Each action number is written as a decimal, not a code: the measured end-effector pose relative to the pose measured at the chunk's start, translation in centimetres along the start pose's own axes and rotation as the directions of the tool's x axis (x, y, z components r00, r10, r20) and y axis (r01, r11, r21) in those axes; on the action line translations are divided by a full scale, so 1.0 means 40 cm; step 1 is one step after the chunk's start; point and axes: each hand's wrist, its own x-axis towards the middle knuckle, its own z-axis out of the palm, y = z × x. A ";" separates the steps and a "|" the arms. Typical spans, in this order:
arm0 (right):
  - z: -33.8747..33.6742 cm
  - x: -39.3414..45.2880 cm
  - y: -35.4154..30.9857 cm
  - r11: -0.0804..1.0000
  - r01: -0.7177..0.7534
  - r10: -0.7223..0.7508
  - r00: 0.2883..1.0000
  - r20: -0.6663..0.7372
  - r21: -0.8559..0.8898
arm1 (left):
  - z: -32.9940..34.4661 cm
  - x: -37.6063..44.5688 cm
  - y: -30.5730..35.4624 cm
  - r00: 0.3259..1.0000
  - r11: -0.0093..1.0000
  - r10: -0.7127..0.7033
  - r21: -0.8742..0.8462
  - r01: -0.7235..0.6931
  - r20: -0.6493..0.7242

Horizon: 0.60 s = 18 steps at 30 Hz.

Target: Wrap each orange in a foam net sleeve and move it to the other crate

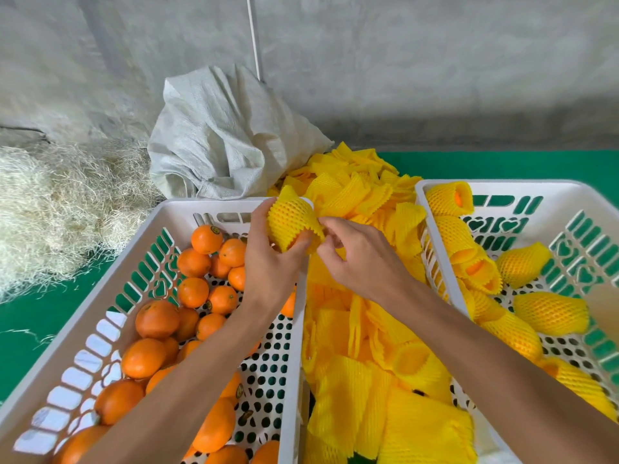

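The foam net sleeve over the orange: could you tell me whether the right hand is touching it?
Touching. The head view shows the right hand pinching the foam net sleeve at its lower edge, while the left hand holds it.

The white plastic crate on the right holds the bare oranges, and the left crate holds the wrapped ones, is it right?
No, reversed. In the head view the bare oranges lie in the left white crate; the wrapped ones lie in the right crate.

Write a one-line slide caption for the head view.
Both hands pull a foam sleeve over an orange between two crates.
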 end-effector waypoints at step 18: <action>-0.050 0.042 0.071 0.921 -0.029 -0.035 0.987 -0.156 -0.389 | 0.030 -0.025 -0.021 0.868 0.964 0.100 0.167 -0.205 0.486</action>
